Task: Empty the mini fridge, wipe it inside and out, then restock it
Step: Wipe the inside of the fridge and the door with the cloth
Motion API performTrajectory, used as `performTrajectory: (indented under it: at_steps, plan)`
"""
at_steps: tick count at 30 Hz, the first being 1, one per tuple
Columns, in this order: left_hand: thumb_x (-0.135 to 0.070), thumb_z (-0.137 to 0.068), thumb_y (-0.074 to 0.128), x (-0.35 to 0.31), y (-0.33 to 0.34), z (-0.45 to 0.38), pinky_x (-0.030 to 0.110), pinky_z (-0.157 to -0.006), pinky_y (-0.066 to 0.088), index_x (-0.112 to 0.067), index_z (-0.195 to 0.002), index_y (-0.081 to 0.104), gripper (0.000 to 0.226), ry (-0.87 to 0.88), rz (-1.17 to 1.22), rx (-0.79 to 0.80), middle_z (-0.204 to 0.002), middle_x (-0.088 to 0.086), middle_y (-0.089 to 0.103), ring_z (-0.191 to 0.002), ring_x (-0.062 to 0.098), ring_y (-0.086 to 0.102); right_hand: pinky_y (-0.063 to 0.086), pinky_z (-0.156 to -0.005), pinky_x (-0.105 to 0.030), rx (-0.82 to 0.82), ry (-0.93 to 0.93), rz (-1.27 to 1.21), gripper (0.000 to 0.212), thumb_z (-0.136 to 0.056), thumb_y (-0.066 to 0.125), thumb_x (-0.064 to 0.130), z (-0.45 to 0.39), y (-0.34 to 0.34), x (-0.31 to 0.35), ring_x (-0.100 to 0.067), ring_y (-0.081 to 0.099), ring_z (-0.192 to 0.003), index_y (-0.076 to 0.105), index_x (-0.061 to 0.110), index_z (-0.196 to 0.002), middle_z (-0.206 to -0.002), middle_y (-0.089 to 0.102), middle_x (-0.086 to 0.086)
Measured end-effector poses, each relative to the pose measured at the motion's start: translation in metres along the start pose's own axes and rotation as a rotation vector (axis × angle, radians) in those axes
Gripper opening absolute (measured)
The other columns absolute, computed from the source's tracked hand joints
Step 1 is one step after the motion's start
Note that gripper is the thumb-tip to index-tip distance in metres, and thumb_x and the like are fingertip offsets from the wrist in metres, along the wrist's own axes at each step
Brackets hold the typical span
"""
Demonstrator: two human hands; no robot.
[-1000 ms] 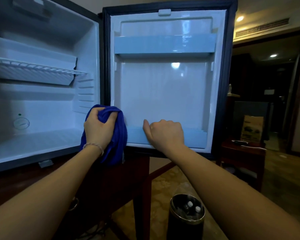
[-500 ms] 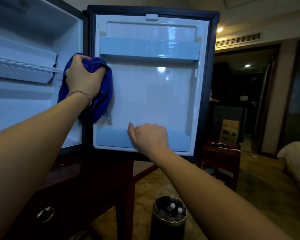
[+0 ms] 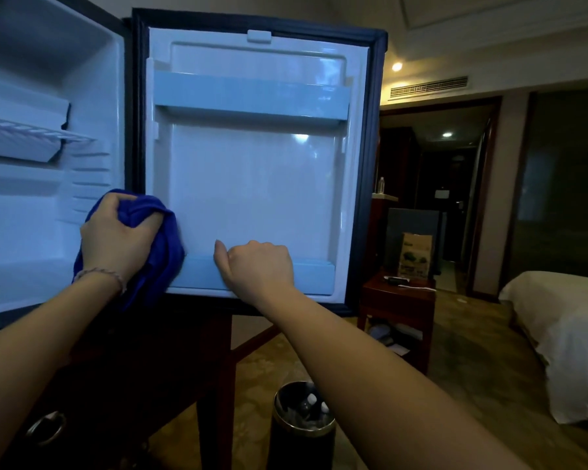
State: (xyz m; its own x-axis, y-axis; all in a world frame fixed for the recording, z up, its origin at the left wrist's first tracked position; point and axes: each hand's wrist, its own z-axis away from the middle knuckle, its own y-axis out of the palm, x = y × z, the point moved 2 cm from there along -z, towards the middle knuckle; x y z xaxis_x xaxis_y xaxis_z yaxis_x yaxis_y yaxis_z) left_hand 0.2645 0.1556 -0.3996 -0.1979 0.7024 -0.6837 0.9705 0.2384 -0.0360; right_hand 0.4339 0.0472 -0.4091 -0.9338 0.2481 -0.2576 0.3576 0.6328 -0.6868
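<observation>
Against the hinge edge of the open fridge door [image 3: 252, 184], low down, the person's left hand [image 3: 116, 235] grips a bunched blue cloth [image 3: 163, 245], pressing it where door meets cabinet. Their right hand [image 3: 257, 262] curls over the rail of the lower door shelf [image 3: 313, 274], thumb up, holding it. Beside them the mini fridge [image 3: 48, 212] stands open, a wire rack [image 3: 31, 132] inside. Below on the floor sits a dark bin [image 3: 302, 435] with small bottles in it.

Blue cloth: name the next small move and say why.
Probably sweep the blue cloth, gripped by the left hand, rightward across the door's inner panel. It sits at the panel's lower-left edge, while the right hand holds the lower door shelf.
</observation>
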Motion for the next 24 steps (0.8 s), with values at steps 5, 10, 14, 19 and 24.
performTrajectory:
  at_steps: [5, 10, 14, 19, 24]
  plan:
    - [-0.031, -0.085, 0.074, -0.012, -0.006, 0.011, 0.028, -0.086, 0.038, -0.017, -0.105, 0.063, 0.027, 0.013, -0.023, -0.016, -0.097, 0.001, 0.061, -0.101, 0.029, 0.059, 0.024, -0.053, -0.031, 0.057, -0.017, 0.001, 0.040, -0.107, 0.028, 0.029, 0.004, -0.005, -0.001, -0.024, 0.035, -0.056, 0.048, 0.021, -0.141, -0.086, 0.057, -0.008]
    - [-0.023, -0.084, 0.075, -0.054, -0.014, 0.010, 0.028, -0.089, 0.041, -0.016, -0.110, 0.067, 0.028, 0.284, -0.065, -0.018, -0.107, 0.008, 0.069, -0.102, 0.027, 0.060, 0.024, -0.055, -0.031, 0.055, 0.010, 0.010, 0.044, -0.108, 0.025, 0.033, 0.005, -0.004, -0.003, -0.028, 0.048, -0.062, 0.058, 0.019, -0.132, -0.089, 0.061, -0.006]
    - [-0.023, -0.082, 0.074, -0.078, 0.002, -0.006, 0.036, -0.089, 0.046, -0.016, -0.106, 0.067, 0.026, 0.556, -0.260, 0.153, -0.103, 0.010, 0.070, -0.100, 0.031, 0.062, 0.030, -0.069, -0.035, 0.059, -0.033, -0.033, 0.046, -0.108, 0.024, 0.039, 0.005, -0.005, -0.005, -0.038, 0.064, -0.097, 0.061, 0.015, -0.120, -0.109, 0.067, -0.012]
    - [-0.029, -0.086, 0.069, -0.081, 0.010, -0.032, 0.044, -0.080, 0.048, -0.014, -0.117, 0.061, 0.035, 0.773, -0.565, 0.250, -0.111, 0.014, 0.062, -0.101, 0.039, 0.058, 0.035, -0.072, -0.039, 0.112, 0.001, -0.057, 0.056, -0.107, 0.022, 0.049, 0.017, -0.013, -0.036, -0.037, 0.064, -0.099, 0.066, 0.014, -0.104, -0.106, 0.067, -0.016]
    - [-0.026, -0.084, 0.072, -0.097, 0.005, -0.070, 0.051, -0.083, 0.045, -0.008, -0.121, 0.063, 0.042, 0.945, -0.824, 0.133, -0.114, 0.020, 0.062, -0.101, 0.044, 0.055, 0.033, -0.070, -0.038, 0.054, -0.015, -0.003, 0.058, -0.107, 0.021, 0.046, 0.021, -0.013, -0.032, -0.037, 0.065, -0.098, 0.068, 0.013, -0.099, -0.102, 0.068, -0.015]
